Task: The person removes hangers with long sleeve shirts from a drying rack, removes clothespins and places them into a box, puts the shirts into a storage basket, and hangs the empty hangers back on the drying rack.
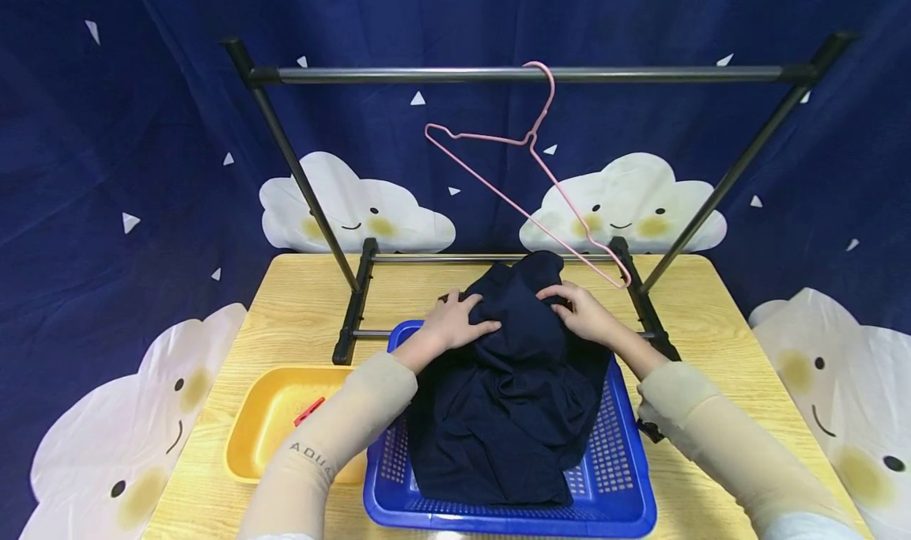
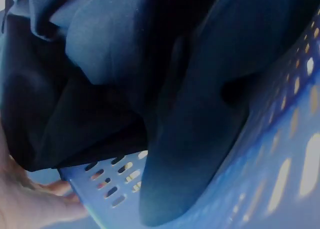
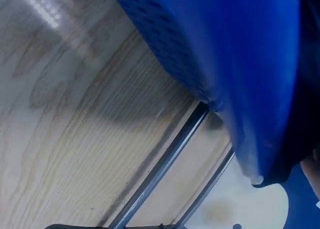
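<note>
Head view, centre frame: my left hand (image 1: 455, 322) and right hand (image 1: 580, 311) pinch the dark garment (image 1: 508, 390); lifting carelessly could snag the pink hanger (image 1: 530, 180) above, I reckon.

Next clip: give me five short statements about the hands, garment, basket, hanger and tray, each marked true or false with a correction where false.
1. Both hands, left hand and right hand, grip the dark garment. True.
2. The garment lies in a yellow basket. False: it lies in the blue basket.
3. The pink hanger hangs on the rack rail. True.
4. The hanger already carries the garment. False: it hangs bare.
5. The yellow tray holds a red clip. True.
</note>
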{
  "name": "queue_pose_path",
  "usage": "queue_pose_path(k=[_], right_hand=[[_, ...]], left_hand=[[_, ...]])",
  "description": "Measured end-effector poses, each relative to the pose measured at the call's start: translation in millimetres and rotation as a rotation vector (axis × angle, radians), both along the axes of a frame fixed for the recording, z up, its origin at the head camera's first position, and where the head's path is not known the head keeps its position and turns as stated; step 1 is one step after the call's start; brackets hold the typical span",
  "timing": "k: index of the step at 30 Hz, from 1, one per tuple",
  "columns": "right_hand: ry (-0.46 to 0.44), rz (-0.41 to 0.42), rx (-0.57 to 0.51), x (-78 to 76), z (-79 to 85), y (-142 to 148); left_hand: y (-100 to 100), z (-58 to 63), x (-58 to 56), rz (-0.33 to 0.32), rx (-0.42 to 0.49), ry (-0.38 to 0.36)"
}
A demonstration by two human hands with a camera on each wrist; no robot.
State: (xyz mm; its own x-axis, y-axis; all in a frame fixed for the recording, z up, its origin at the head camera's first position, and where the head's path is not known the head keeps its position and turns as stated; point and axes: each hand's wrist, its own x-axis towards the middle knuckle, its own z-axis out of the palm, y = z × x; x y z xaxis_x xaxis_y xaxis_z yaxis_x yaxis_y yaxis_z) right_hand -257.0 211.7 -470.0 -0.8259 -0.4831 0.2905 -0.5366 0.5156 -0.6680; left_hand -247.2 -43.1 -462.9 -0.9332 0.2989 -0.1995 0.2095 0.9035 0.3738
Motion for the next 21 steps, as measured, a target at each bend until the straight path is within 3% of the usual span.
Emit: queue_pose_path(k=[5, 9, 17, 21], right_hand=[[0.216, 0.045, -0.031, 9.5, 6.9, -5.0], [0.346, 0.105, -0.002, 19.6, 15.5, -12.4], [0.575, 0.261, 0.063, 45.4, 31.3, -29.9], [0.721, 0.317, 0.131, 61.3, 39.3, -38.4]], left_hand=[[-1.4, 5.6, 1.1, -0.108, 0.191, 0.114], [-4.3, 9.0, 1.7, -0.184, 0.29, 0.192], [-11.5, 14.3, 5.5, -0.193, 0.408, 0.232], [-15.7, 19.0, 12.5, -0.231, 0.415, 0.291]])
